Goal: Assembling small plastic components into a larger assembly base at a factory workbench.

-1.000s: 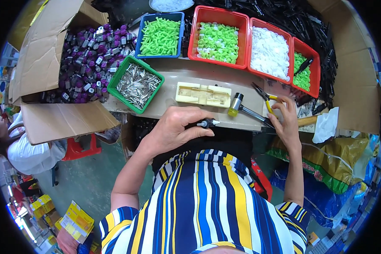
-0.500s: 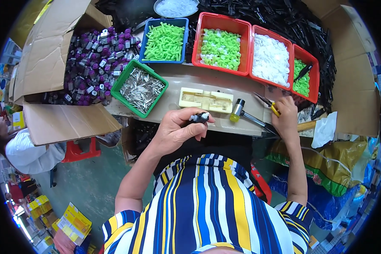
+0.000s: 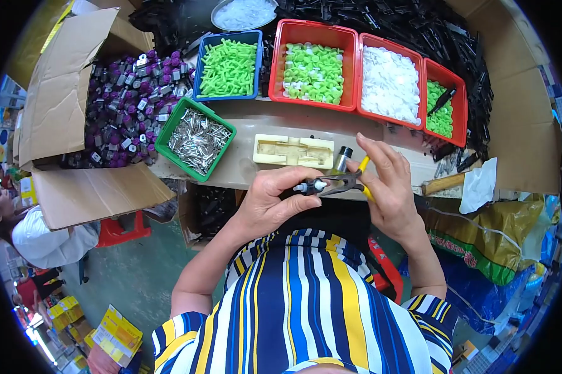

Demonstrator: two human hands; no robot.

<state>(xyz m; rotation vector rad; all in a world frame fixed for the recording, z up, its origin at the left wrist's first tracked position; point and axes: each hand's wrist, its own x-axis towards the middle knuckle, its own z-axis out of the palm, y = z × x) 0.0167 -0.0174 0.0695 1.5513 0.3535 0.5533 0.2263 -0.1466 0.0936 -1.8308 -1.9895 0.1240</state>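
Between its thumb and fingers, my left hand (image 3: 272,201) pinches a small black part with a white tip (image 3: 310,186). My right hand (image 3: 390,190) grips yellow-handled pliers (image 3: 364,181), whose jaws reach the white tip; whether they bite on it I cannot tell. Just beyond the hands lies a cream-coloured block fixture (image 3: 293,151) with a shaped hollow. The hammer (image 3: 342,159) beside it has a dark cap and is mostly hidden behind my right hand and the pliers.
A green bin (image 3: 195,139) holds metal pins. Farther back stand a blue bin (image 3: 228,65) of green sticks and red bins (image 3: 315,62) of green and white pieces. At left, a carton (image 3: 59,106) adjoins purple-and-grey parts. A person (image 3: 50,234) sits beyond it.
My right hand has lifted the pliers off the table at the right and brought them left to the black part. My left hand keeps its pinch. The view has shifted slightly.
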